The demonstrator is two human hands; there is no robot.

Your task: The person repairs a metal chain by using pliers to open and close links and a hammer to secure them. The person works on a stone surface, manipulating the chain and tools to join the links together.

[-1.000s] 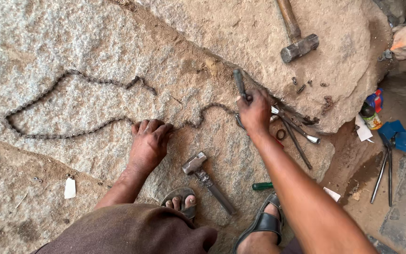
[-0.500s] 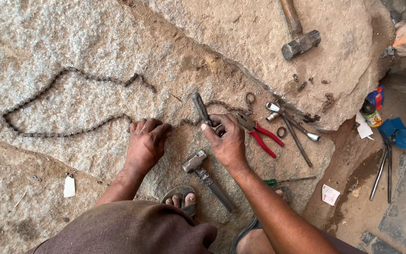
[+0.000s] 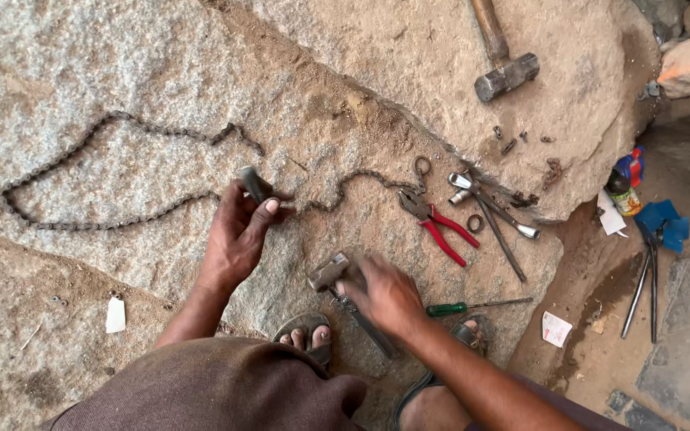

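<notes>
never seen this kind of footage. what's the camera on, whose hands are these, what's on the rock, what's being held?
The one view comes from a camera worn on a person's head, looking down at their own two bare hands; no machine is involved. The left hand holds a short dark metal punch upright on a long chain that lies looped across the rock. The right hand grips a small hammer. Also on the rock: red-handled pliers, a green screwdriver and a larger hammer.
</notes>
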